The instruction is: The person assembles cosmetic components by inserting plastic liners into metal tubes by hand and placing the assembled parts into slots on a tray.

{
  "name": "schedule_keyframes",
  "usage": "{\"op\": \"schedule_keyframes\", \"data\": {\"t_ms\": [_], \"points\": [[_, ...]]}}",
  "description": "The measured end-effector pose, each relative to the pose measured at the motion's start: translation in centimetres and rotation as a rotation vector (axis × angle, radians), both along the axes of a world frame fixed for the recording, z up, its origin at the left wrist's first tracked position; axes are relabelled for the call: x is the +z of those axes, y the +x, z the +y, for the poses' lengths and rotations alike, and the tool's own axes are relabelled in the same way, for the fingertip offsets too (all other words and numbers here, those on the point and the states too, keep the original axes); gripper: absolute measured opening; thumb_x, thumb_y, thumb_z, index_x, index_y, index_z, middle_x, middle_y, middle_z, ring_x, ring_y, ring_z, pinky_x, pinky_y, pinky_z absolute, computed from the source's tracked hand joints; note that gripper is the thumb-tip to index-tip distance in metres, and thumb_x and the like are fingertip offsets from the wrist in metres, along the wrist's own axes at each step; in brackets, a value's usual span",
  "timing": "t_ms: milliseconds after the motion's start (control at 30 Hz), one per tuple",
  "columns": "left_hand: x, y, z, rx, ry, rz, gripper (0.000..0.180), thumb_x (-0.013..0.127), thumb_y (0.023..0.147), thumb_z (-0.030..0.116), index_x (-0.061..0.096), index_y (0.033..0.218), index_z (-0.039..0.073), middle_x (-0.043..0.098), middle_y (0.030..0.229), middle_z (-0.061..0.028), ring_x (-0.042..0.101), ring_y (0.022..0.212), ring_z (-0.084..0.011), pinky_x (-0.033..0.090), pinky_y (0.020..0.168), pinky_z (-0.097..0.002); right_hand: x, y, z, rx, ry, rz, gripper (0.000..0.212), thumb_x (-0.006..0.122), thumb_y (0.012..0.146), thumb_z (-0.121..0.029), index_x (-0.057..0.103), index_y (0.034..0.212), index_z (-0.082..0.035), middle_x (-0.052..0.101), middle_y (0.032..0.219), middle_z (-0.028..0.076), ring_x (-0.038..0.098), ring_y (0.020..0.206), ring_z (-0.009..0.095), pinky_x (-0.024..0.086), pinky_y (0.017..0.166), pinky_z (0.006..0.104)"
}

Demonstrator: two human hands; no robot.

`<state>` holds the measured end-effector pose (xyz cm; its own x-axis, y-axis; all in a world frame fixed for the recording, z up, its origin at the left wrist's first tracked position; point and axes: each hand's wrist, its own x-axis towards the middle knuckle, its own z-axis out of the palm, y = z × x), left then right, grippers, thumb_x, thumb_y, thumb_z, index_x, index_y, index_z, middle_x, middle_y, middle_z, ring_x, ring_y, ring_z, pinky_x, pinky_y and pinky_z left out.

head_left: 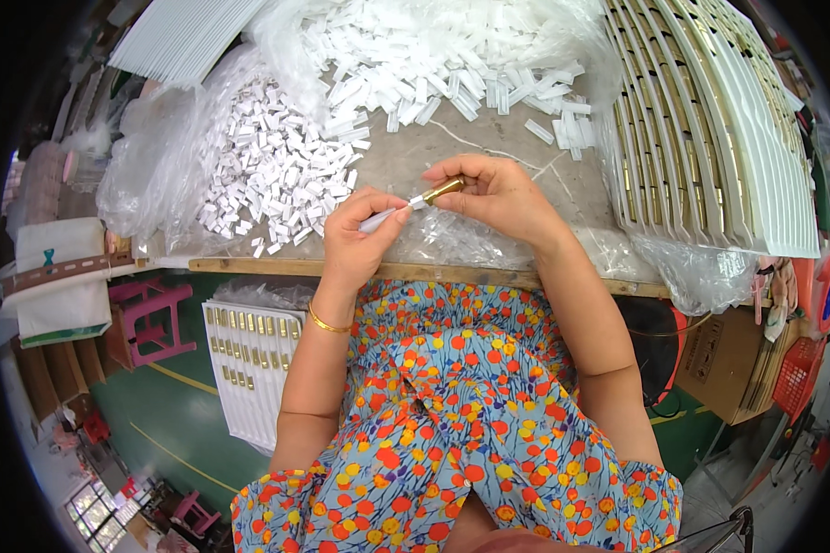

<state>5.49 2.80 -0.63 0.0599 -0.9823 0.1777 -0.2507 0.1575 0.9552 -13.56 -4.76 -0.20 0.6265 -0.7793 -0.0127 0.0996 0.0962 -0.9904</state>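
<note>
Above the near table edge [489,276], the left hand [360,235] pinches a white sleeve [378,219] while the right hand [498,198] pinches a gold tube [443,190]; misalignment could jam or drop them.

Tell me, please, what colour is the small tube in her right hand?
Gold, a shiny metallic tube, seen in the head view.

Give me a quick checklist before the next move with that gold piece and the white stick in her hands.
1. Right hand pinches the gold-coloured tube: ok.
2. Left hand holds the white stick: ok.
3. Stick and tube in line, tips meeting: ok.
4. Stick seated inside the tube: cannot tell.
5. Heap of small white pieces close to the left hand: ok.
6. White trays of gold pieces on the right of the table: ok.
</note>
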Motion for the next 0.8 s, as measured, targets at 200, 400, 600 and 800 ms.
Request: {"op": "schedule_keyframes", "data": {"t_ms": [200, 400, 600, 800], "points": [[0.0, -0.2, 0.4, 0.033, 0.053, 0.106, 0.004, 0.062, 0.077, -0.002, 0.063, 0.081, -0.002, 0.056, 0.076, -0.0010, 0.048, 0.071, -0.0069, 0.036, 0.064, -0.0189, 1.0, 0.0, 0.1, -0.006, 0.193, 0.002, 0.024, 0.063, 0.079, -0.002, 0.057, 0.102, 0.002, 0.064, 0.088, 0.007, 0.061, 0.081, 0.011, 0.049, 0.063, 0.0226], [-0.1, -1.2, 0.1, 0.105, 0.063, 0.190, 0.005, 0.062, 0.077, -0.002, 0.064, 0.082, -0.001, 0.055, 0.076, 0.0008, 0.047, 0.071, -0.0056, 0.036, 0.065, -0.0181, 0.7, 0.1, -0.1, -0.087, 0.280, -0.001, 0.022, 0.064, 0.079, -0.003, 0.058, 0.099, 0.003, 0.066, 0.085, 0.009, 0.064, 0.076, 0.013, 0.050, 0.062, 0.0230], [-0.1, -1.0, -0.2, 0.113, 0.062, 0.216, 0.005, 0.063, 0.078, 0.001, 0.063, 0.082, -0.002, 0.056, 0.076, -0.0008, 0.049, 0.069, -0.0062, 0.038, 0.062, -0.0188, 0.6, 0.0, -0.2, -0.093, 0.252, -0.045, 0.021, 0.065, 0.078, -0.003, 0.059, 0.097, 0.004, 0.066, 0.085, 0.011, 0.064, 0.077, 0.014, 0.051, 0.063, 0.0229], [0.0, -1.6, -0.4, 0.150, 0.089, 0.265, 0.005, 0.064, 0.078, 0.002, 0.064, 0.083, -0.001, 0.057, 0.076, -0.0008, 0.051, 0.071, -0.0057, 0.040, 0.063, -0.0184, 0.5, 0.0, -0.3, -0.132, 0.285, -0.055, 0.021, 0.066, 0.077, -0.002, 0.059, 0.096, 0.004, 0.065, 0.085, 0.012, 0.064, 0.076, 0.015, 0.051, 0.064, 0.0229]]}}
